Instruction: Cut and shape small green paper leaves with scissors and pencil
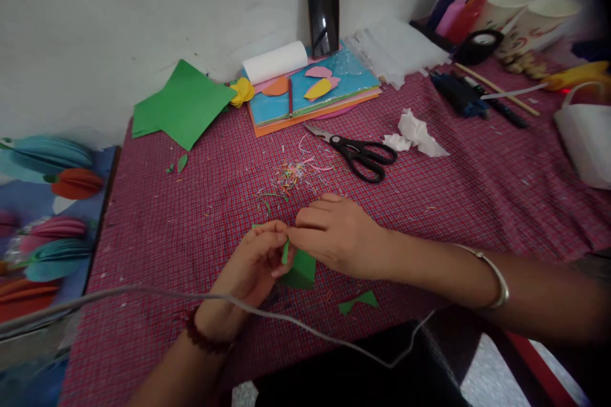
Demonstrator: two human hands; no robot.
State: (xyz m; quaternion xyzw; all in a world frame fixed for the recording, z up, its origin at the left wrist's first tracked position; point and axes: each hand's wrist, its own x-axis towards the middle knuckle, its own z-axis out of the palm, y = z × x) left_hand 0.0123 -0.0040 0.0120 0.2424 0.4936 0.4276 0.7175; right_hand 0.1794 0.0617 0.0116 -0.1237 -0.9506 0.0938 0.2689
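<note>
My left hand (255,261) and my right hand (341,235) meet near the front of the table, fingertips touching. A small green paper piece (285,252) shows between the left fingers, and the right thumb and fingertips pinch at its upper end. Partly hidden beneath my hands is a larger green paper sheet (303,270) on the cloth. A green paper offcut (359,302) lies just right of it. Beyond my hands are a heap of thin coloured paper shreds (292,175) and black-handled scissors (356,151), blades apart and pointing up-left.
Green card sheets (186,105) lie back left. Coloured paper (267,108) carries a white roll (275,62) and petal shapes; a phone (323,3) leans behind. Crumpled tissue (417,133), a glue gun (575,76) and paper cups (539,22) are rightward. A white cable (229,299) crosses in front.
</note>
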